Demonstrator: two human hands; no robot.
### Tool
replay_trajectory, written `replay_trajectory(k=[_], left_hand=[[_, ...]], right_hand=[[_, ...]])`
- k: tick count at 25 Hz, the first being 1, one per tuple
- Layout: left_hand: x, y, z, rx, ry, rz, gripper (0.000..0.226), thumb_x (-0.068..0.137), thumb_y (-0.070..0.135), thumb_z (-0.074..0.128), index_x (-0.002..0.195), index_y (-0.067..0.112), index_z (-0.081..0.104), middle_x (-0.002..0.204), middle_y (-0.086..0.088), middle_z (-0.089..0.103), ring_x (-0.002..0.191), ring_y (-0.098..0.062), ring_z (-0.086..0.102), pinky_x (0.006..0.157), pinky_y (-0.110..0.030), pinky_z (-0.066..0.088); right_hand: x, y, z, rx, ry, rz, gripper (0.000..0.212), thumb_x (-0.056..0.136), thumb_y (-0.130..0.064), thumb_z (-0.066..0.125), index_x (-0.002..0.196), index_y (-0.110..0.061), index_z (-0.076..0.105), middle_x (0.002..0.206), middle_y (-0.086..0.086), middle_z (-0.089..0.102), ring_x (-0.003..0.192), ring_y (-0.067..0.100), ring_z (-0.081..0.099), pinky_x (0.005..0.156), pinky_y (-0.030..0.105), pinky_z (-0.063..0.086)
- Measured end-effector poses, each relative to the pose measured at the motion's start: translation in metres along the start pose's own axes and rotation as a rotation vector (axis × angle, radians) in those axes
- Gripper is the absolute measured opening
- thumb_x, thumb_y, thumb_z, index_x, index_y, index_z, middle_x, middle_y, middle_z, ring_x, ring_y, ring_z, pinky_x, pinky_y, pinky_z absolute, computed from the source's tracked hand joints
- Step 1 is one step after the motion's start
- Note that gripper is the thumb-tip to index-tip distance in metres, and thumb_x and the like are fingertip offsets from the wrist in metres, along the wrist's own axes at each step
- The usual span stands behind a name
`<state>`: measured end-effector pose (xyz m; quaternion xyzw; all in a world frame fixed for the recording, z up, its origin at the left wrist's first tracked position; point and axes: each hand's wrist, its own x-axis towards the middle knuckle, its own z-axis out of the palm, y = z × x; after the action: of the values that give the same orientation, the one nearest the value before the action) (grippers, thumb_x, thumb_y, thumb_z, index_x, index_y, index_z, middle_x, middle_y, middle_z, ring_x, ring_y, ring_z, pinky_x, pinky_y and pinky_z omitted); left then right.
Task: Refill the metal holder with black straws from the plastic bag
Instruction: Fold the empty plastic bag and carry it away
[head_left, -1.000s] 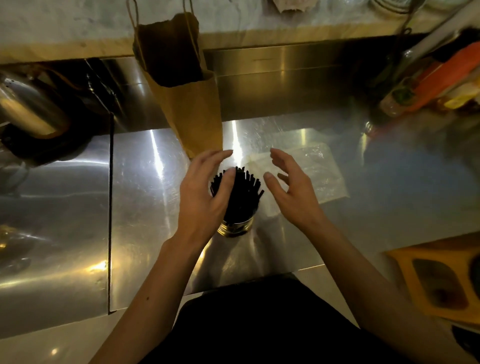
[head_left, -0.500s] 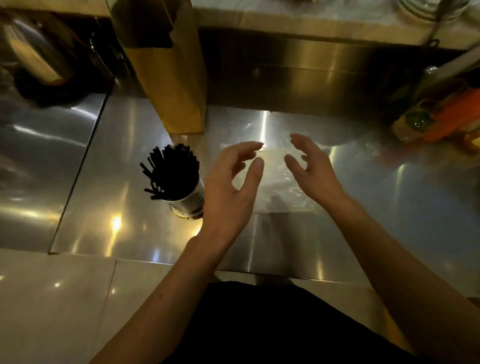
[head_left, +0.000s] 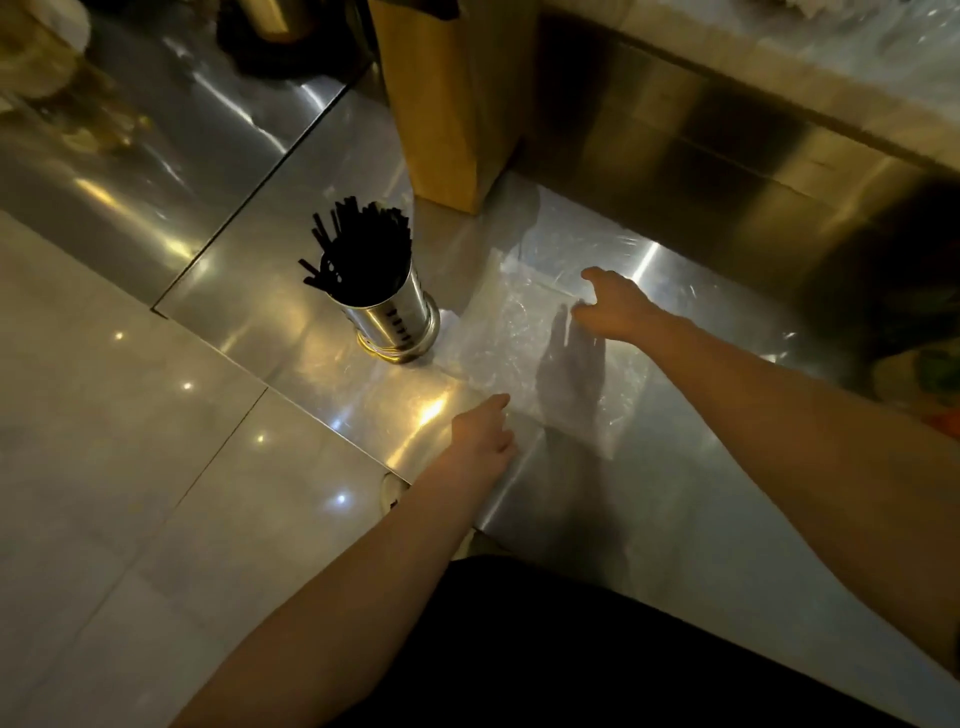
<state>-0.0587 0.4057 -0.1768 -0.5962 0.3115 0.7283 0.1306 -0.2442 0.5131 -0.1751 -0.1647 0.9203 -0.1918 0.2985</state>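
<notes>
The metal holder (head_left: 400, 325) stands upright on the steel counter (head_left: 701, 493), packed with black straws (head_left: 361, 252) that fan out of its top. To its right a clear plastic bag (head_left: 514, 343) lies flat and looks empty. My right hand (head_left: 621, 306) is on the bag's far side, with its fingers bent down onto the plastic. My left hand (head_left: 483, 436) touches the bag's near corner, and its fingers curl under out of sight. Neither hand touches the holder.
A brown paper bag (head_left: 457, 104) stands just behind the holder against the steel back wall (head_left: 727, 171). A pale stone counter (head_left: 114, 467) lies to the left. Dark pots (head_left: 280, 36) sit at the top left, and colourful items (head_left: 940, 395) at the right edge.
Both hands have left the holder and gone down and apart onto the plastic bag, the right to its far side, the left to its near corner. The view has swung right.
</notes>
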Motion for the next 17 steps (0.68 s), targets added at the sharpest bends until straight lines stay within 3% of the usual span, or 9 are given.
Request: replay_trajectory(k=[3,6,9,11,13,17], left_hand=[[0.007,-0.001,0.003,-0.095,-0.03,-0.019,0.013,0.094,0.01,0.06,0.083,0.014,0.056,0.078,-0.006,0.045,0.067,-0.017,0.045,0.067,-0.029,0.043],[0.012,-0.002,0.01,-0.168,-0.029,-0.034,0.005,0.095,0.01,0.06,0.092,0.011,0.056,0.086,-0.006,0.052,0.074,-0.017,0.051,0.07,-0.029,0.046],[0.021,-0.005,0.014,-0.102,0.086,-0.007,0.017,0.088,0.014,0.071,0.095,0.01,0.056,0.092,-0.006,0.058,0.081,-0.02,0.059,0.064,-0.029,0.05],[0.026,-0.004,0.014,-0.128,0.115,0.015,0.018,0.088,0.017,0.072,0.099,0.011,0.059,0.1,-0.007,0.063,0.093,-0.023,0.064,0.073,-0.032,0.056],[0.032,0.0,0.013,-0.116,0.108,0.091,0.01,0.093,0.021,0.065,0.099,0.014,0.061,0.1,-0.008,0.065,0.089,-0.018,0.065,0.084,-0.032,0.056],[0.019,0.022,0.016,-0.084,0.09,0.376,0.017,0.092,0.008,0.064,0.107,0.001,0.067,0.083,-0.006,0.07,0.073,-0.017,0.066,0.068,-0.026,0.056]], right_hand=[[0.014,0.004,0.003,-0.06,-0.078,0.027,0.052,0.098,-0.023,0.053,0.144,-0.008,0.034,0.148,0.017,0.041,0.132,0.038,0.044,0.108,0.041,0.037],[0.021,0.015,0.01,-0.091,-0.079,0.032,0.052,0.096,-0.025,0.056,0.141,-0.008,0.038,0.144,0.018,0.046,0.128,0.038,0.048,0.107,0.043,0.039],[0.021,0.023,0.015,0.005,-0.092,0.045,0.044,0.095,-0.03,0.058,0.133,-0.011,0.049,0.134,0.016,0.056,0.119,0.037,0.056,0.104,0.044,0.044],[0.021,0.029,0.018,0.127,-0.09,0.095,0.038,0.093,-0.033,0.061,0.125,-0.013,0.057,0.13,0.012,0.059,0.116,0.035,0.058,0.103,0.045,0.046],[0.02,0.036,0.019,0.298,-0.063,0.145,0.029,0.093,-0.03,0.061,0.117,-0.013,0.061,0.124,0.01,0.062,0.113,0.031,0.059,0.102,0.045,0.047],[-0.003,0.043,0.0,0.721,-0.019,0.128,0.007,0.095,-0.019,0.059,0.1,-0.013,0.06,0.111,0.015,0.068,0.095,0.03,0.069,0.082,0.036,0.057]])
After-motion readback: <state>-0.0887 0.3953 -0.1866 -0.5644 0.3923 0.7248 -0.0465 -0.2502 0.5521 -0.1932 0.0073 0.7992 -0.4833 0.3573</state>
